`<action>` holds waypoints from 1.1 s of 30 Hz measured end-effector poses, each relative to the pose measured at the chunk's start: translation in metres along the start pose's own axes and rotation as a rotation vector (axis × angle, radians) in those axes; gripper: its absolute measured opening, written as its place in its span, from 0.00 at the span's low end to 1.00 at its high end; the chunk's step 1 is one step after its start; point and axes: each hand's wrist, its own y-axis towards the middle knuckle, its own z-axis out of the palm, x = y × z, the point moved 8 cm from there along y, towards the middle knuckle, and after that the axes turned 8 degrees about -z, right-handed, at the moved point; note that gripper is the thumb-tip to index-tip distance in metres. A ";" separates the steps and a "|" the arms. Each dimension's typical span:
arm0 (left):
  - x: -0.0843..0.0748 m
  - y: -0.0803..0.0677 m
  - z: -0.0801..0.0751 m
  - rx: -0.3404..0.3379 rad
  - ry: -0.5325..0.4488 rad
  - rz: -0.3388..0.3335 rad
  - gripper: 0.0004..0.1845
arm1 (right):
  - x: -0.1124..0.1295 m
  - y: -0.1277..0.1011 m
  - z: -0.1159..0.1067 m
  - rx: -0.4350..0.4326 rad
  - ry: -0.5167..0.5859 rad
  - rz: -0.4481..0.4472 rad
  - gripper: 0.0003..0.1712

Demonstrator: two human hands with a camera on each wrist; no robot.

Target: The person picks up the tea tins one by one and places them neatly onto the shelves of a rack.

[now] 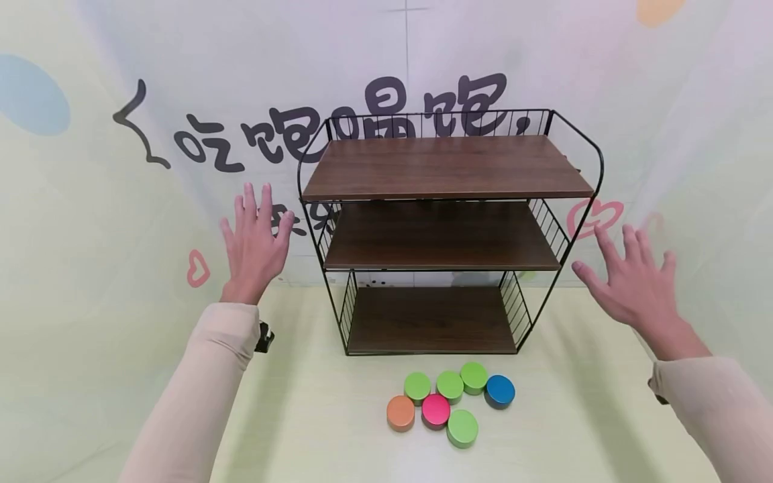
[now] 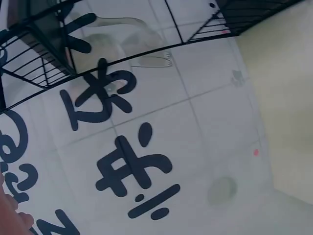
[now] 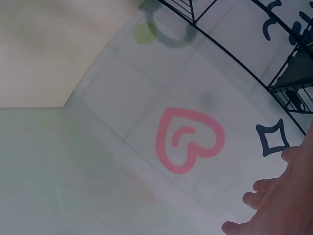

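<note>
Both hands are raised on either side of a three-tier shelf rack [image 1: 447, 235] with dark wood boards and a black wire frame. The left hand [image 1: 255, 238] hovers left of the rack, fingers spread and holding nothing. On the other side, the right hand [image 1: 640, 288] is also spread, apart from the frame. In front of the rack lie several round lids or tins: green ones [image 1: 462, 428], an orange one [image 1: 400, 412], a pink-red one [image 1: 436, 410] and a blue one [image 1: 500, 391]. In the right wrist view, part of the right hand [image 3: 279, 200] shows at the lower right.
A pale wall sheet [image 1: 121, 221] with black lettering and pink hearts stands behind the rack and at both sides. The rack and the round pieces stand on a light tabletop [image 1: 314, 416].
</note>
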 end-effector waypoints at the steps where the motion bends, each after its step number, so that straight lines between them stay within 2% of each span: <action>1: -0.002 0.001 -0.002 -0.001 -0.023 -0.003 0.38 | 0.001 -0.002 0.002 -0.001 0.010 0.002 0.44; 7: -0.017 0.004 -0.015 -0.036 -0.136 -0.002 0.36 | 0.010 -0.016 0.016 -0.026 0.067 -0.008 0.41; 13: -0.036 0.006 -0.028 -0.057 -0.228 0.037 0.35 | 0.017 -0.030 0.030 -0.051 0.118 -0.016 0.39; 24: -0.061 0.007 -0.039 -0.047 -0.330 0.031 0.32 | 0.032 -0.053 0.062 -0.055 0.158 -0.033 0.39; 33: -0.075 0.008 -0.045 -0.050 -0.359 0.071 0.33 | 0.044 -0.074 0.092 -0.039 0.173 -0.016 0.37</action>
